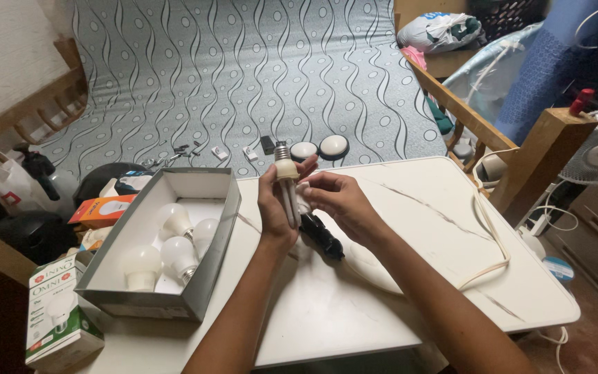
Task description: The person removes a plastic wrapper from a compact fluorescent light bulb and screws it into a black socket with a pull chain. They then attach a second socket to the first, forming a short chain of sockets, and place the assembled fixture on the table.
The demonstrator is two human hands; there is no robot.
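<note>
Above the white table (396, 291), the left hand (276, 201) is gripping a tube-type lamp (286, 181) upright, its fingers closed around the white base, screw cap pointing up. The right hand (337, 197) is curling loosely just beside it, fingertips touching the lamp's tubes. A black lamp socket (322, 237) is lying under the hands. To the left, a grey box (210, 266) is holding round white bulbs (174, 251).

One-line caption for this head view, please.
Left hand holds a tube bulb upright, right hand beside it, above a white table, box of bulbs alongside.
</note>
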